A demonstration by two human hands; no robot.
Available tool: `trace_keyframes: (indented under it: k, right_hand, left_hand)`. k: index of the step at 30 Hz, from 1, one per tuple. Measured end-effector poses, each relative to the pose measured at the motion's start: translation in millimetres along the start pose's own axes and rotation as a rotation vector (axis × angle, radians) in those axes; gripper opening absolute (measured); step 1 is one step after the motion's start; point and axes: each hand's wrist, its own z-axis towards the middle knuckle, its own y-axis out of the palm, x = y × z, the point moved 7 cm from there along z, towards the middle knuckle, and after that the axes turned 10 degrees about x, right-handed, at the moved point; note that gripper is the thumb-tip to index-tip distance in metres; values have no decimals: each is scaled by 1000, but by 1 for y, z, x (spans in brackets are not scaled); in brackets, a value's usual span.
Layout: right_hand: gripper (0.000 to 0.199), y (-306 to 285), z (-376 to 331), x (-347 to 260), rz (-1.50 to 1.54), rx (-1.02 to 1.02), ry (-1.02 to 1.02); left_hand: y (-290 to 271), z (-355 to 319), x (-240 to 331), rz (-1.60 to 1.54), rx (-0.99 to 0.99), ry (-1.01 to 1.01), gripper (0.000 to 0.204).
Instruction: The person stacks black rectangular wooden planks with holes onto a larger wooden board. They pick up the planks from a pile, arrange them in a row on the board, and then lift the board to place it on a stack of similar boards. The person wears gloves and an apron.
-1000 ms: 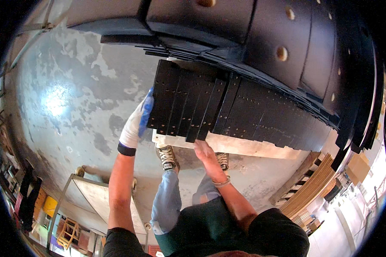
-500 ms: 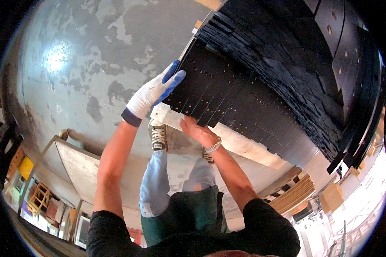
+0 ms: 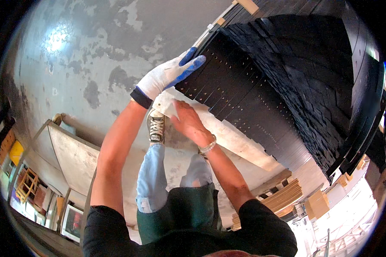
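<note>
Left hand [image 3: 169, 73] against panels [image 3: 227, 81], right hand [image 3: 188, 120] lower

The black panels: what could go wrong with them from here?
The bare right hand, close to the panels' uneven edges, might get scraped. The gloved left hand is at the panels' end, so a shift could pinch it. A panel sliding off could perhaps hit the shoe nearby.

Smooth matt black panels [image 3: 227, 81]; blotchy floor [image 3: 88, 64], glossy in one spot; cloth glove [image 3: 158, 79]; denim trousers [image 3: 151, 180].
</note>
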Motion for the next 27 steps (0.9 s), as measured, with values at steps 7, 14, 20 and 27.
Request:
trace_keyframes:
  k: [7, 14, 20, 27]
  right_hand:
    - [55, -24, 35, -2, -55, -204, 204]
    - [70, -24, -29, 45, 6, -447, 383]
    - [62, -52, -23, 48, 259, -341, 547]
    - [38, -40, -31, 75, -28, -67, 557]
  left_hand:
    - [13, -9, -22, -156, -38, -245, 57]
    - [18, -10, -27, -185, -70, -196, 49]
    - [27, -3, -26, -652, -61, -626, 62]
    - [26, -5, -24, -716, 0, -814, 54]
